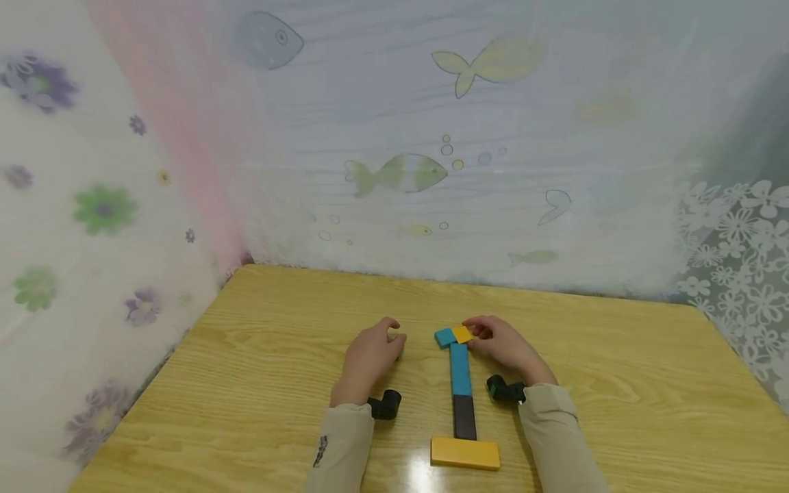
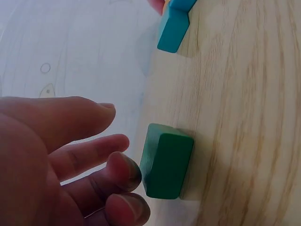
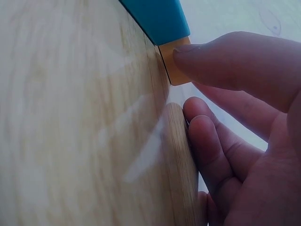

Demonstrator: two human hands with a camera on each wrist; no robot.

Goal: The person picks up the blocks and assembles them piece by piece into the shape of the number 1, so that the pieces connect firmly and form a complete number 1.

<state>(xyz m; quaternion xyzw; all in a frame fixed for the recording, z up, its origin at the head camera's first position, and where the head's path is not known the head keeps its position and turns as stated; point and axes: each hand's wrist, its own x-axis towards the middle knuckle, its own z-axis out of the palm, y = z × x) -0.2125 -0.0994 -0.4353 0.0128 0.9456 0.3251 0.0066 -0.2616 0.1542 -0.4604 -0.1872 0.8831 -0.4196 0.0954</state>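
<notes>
My right hand (image 1: pixel 505 346) pinches a small yellow block (image 1: pixel 462 334) between thumb and forefinger. That block meets a small blue block (image 1: pixel 444 337) at the top of a column. Below them lie a long blue block (image 1: pixel 459 370), a dark brown block (image 1: pixel 465 417) and a wide yellow block (image 1: pixel 464 453) across the bottom. To the left, my left hand (image 1: pixel 372 352) hovers with loosely bent fingers. A green block (image 2: pixel 168 162) stands right at its fingertips in the left wrist view; whether they touch it I cannot tell. The hand mostly hides that block in the head view.
The blocks lie on a wood-grain table (image 1: pixel 265 383). Behind it hangs a pale curtain (image 1: pixel 382 116) with fish prints, and a flowered one (image 1: pixel 105 267) on the left. Black devices (image 1: pixel 385 405) sit at both wrists. A rounded wood-grain strip (image 3: pixel 182 160) borders the right fingers.
</notes>
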